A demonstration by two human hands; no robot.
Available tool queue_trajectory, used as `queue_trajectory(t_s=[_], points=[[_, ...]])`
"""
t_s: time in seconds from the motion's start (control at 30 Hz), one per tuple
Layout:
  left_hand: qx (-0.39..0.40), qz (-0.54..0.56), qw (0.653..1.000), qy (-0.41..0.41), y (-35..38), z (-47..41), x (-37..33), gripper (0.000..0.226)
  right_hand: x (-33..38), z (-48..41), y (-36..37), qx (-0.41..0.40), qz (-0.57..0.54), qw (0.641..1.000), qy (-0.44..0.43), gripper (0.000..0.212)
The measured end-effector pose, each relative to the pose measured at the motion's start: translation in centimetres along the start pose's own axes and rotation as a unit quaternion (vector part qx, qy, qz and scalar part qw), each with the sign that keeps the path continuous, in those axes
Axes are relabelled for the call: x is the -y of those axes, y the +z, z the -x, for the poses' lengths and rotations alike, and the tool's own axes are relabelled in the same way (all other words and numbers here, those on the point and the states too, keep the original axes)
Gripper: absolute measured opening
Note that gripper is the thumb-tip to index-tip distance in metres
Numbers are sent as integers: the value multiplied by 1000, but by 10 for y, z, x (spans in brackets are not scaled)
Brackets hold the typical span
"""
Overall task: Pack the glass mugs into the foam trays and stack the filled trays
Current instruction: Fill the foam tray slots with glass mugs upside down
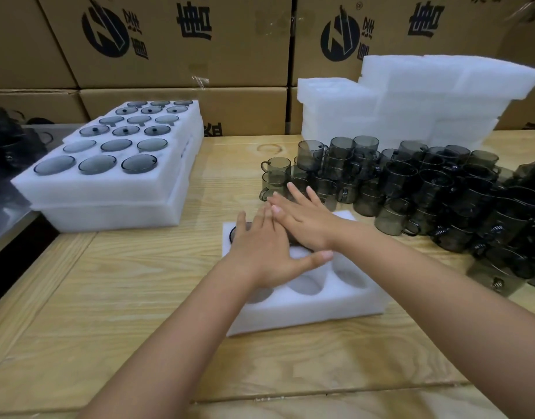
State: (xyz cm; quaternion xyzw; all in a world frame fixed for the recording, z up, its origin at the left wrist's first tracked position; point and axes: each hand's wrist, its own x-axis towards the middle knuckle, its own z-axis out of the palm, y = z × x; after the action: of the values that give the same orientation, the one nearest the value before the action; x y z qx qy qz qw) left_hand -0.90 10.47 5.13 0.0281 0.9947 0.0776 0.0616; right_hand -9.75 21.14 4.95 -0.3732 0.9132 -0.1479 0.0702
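A white foam tray [308,313] lies on the wooden table in front of me, its near row of three round holes bare. Both my hands lie flat on its far row, palms down with fingers spread: my left hand [263,252] and my right hand [305,220], which partly overlaps it. A dark mug rim [232,232] shows in the far-left hole beside my left hand; the other far holes are hidden. Many smoky glass mugs [411,189] stand piled on the table to the right. Stacked filled trays [109,189] sit at the left.
A pile of unfilled white foam trays [411,101] stands at the back right. Cardboard boxes [184,40] form a wall behind the table. The table's left edge [33,246] drops off beside the filled stack, with dark objects beyond it.
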Motion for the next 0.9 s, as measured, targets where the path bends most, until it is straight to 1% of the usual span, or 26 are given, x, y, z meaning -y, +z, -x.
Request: queue_trajectory(t_s=[0.1,0.17,0.3,0.4,0.43,0.47,0.5,0.53,0.57,0.6,0.63,0.67,0.7,0.73,0.77,0.8,0.83,0.87,0.9], points=[[12,-23,1000,-5,4,-5,-1,132,-3,2,6,-17,67,997,22,58],[18,-18,1000,-6,3,-7,0,126,-3,1,6,-9,75,997,34,58],[25,-10,1000,-10,1,-7,0,120,0,3,7,-17,18,999,42,57],[33,-19,999,-25,-11,-4,15,110,0,8,7,-59,-39,997,34,51],[25,-4,999,-39,-16,-2,25,105,1,11,7,-75,-57,995,37,50],[9,36,998,-58,-20,0,37,99,1,12,7,-88,-81,992,48,52],[-16,104,991,-78,-23,2,49,92,0,13,6,-96,-111,987,66,56],[-44,206,973,-91,-21,3,60,83,0,14,6,-103,-146,980,85,56],[-67,327,938,-93,-18,5,69,69,-1,14,5,-118,-185,971,100,51],[-77,438,892,-85,-13,8,73,55,-1,14,5,-145,-223,958,112,42],[-81,516,849,-76,-6,10,75,44,-3,12,3,-188,-251,942,124,32],[-86,557,823,-65,2,11,76,40,-6,10,0,-240,-257,925,142,26],[-96,575,810,-58,10,11,77,43,-10,7,-3,-286,-240,913,164,24],[-112,588,799,-55,16,10,77,46,-16,4,-7,-313,-206,908,187,24],[-130,605,784,-54,21,9,78,48,-23,1,-11,-317,-159,912,208,24],[-143,624,766,-53,24,8,78,49,-30,-2,-15,-296,-109,920,231,26],[-153,639,752,-51,26,6,79,49,-37,-4,-19,-257,-69,929,258,29],[-162,645,745,-48,26,4,80,48,-43,-6,-22,-210,-49,934,285,33],[-172,643,745,-42,27,3,82,46,-47,-8,-24,-168,-53,936,306,38]])
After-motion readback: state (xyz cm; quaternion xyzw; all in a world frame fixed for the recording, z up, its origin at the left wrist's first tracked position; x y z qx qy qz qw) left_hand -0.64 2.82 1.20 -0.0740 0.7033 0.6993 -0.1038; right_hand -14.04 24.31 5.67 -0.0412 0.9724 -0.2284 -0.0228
